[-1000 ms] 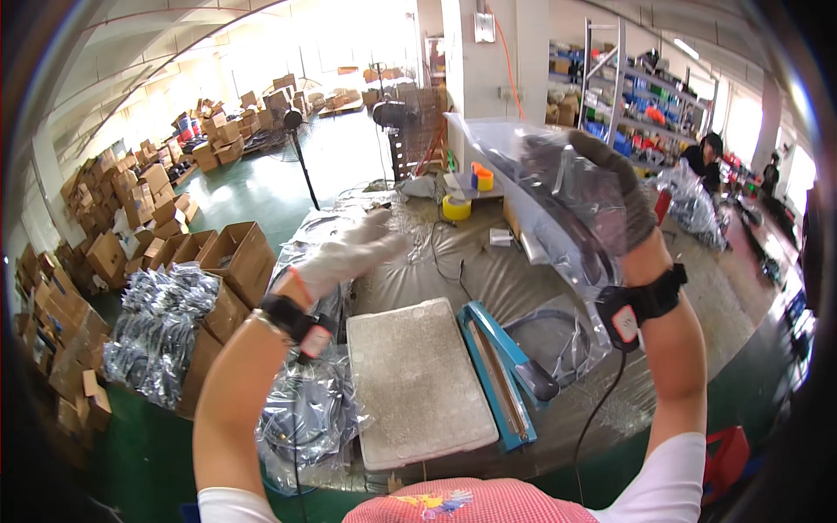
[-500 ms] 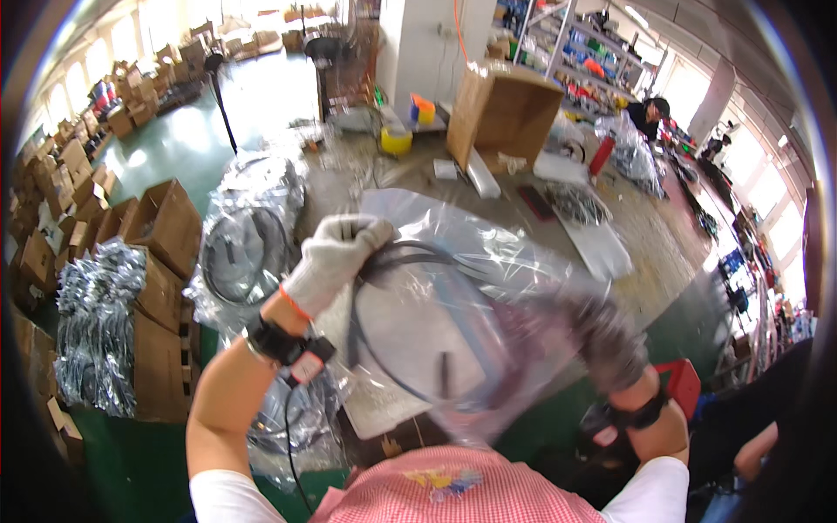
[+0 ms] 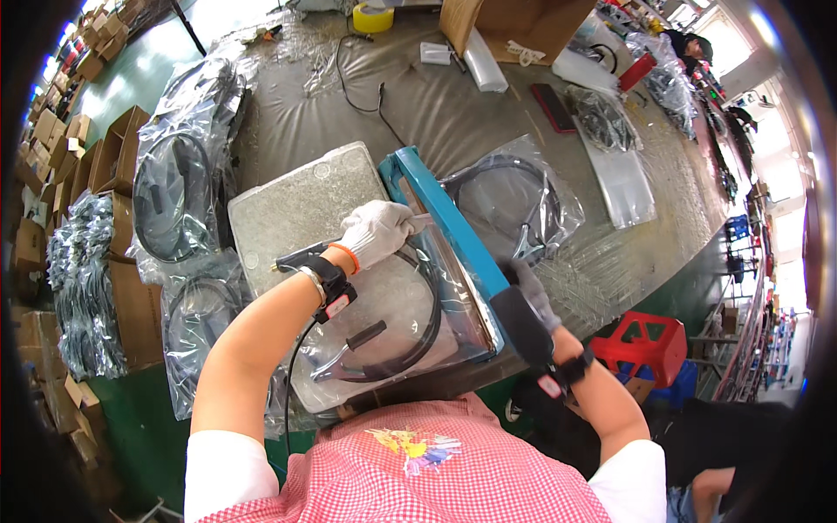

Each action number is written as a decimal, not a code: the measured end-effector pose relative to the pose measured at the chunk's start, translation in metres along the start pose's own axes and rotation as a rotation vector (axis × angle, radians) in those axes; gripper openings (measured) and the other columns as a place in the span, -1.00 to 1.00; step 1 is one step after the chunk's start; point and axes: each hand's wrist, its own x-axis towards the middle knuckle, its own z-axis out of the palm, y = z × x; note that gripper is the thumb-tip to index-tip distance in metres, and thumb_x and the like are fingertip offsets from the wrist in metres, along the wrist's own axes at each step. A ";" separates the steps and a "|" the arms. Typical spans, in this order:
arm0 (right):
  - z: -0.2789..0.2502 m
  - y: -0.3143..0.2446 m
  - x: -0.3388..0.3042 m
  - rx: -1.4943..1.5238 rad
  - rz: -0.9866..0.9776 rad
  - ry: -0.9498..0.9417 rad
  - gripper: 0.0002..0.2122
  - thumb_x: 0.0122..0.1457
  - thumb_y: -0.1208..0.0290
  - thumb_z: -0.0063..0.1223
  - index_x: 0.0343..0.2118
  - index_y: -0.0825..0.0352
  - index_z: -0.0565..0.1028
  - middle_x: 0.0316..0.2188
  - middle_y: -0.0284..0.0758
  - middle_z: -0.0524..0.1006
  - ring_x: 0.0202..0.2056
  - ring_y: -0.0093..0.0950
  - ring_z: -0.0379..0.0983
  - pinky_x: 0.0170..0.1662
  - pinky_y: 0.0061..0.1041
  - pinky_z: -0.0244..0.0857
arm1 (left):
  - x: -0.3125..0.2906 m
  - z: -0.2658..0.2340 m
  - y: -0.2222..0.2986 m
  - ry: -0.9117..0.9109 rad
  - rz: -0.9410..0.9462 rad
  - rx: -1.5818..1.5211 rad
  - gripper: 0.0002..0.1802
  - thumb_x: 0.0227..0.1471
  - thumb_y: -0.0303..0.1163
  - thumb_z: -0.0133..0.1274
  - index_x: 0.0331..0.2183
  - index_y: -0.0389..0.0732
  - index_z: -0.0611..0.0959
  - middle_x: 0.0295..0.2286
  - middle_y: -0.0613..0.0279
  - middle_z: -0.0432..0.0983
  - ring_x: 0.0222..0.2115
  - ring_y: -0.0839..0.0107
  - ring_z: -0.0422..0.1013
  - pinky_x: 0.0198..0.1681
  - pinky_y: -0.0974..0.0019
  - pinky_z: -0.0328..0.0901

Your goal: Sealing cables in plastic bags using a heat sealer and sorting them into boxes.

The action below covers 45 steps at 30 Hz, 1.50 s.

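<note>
A clear plastic bag [image 3: 453, 336] with a coiled black cable [image 3: 433, 305] inside lies over a grey board, its edge at a long blue heat sealer [image 3: 471, 240]. My left hand [image 3: 377, 234], in a white glove, pinches the bag beside the sealer's bar. Below it, a black-sleeved cable end [image 3: 364, 335] shows through the film. My right hand [image 3: 534, 292], also gloved, is at the sealer's black handle [image 3: 521, 327] and closed round it; the handle hides part of the fingers. Beyond the sealer lies another bagged cable [image 3: 514, 196].
Several bagged cables [image 3: 179, 196] are stacked along the table's left side. The grey board [image 3: 305, 196] lies under my left arm. Farther off are yellow tape [image 3: 372, 17], a cardboard box [image 3: 519, 30] and a dark phone-like slab [image 3: 554, 108]. A red stool [image 3: 645, 349] stands at the right.
The bag was held up in both hands; now it is down at the heat sealer. My right hand has left the bag for the sealer's handle. The view has tipped downward.
</note>
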 end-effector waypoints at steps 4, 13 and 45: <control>0.050 -0.025 0.103 -0.151 -0.115 -0.011 -0.57 -0.04 0.33 0.20 -0.09 0.38 0.42 -0.37 -0.32 0.50 -0.35 -0.58 0.40 -0.26 -0.57 0.31 | 0.016 -0.007 0.012 -0.030 -0.035 0.025 -0.72 0.01 -0.12 -0.02 -0.34 -0.05 0.65 -0.48 0.12 0.55 -0.39 0.16 0.49 -0.29 0.16 0.33; 0.018 -0.072 0.137 0.483 0.300 -0.110 -0.68 0.17 0.22 -0.06 -0.14 0.34 0.47 -0.40 -0.39 0.51 -0.34 -0.57 0.42 -0.27 -0.57 0.30 | 0.010 -0.020 -0.029 0.094 -0.175 0.026 -0.51 0.09 0.09 -0.20 -0.41 -0.09 0.64 -0.47 0.08 0.54 -0.36 0.09 0.47 -0.27 0.13 0.32; 0.056 -0.046 -0.048 -0.968 -0.422 0.180 -0.53 0.11 0.36 -0.15 0.12 0.30 0.21 -0.12 0.00 0.37 -0.15 -0.10 0.35 -0.07 -0.21 0.23 | -0.008 -0.031 -0.020 0.048 -0.076 0.136 -0.31 -0.10 0.27 -0.08 -0.35 -0.21 0.64 -0.35 -0.04 0.55 -0.24 0.08 0.46 -0.13 0.12 0.28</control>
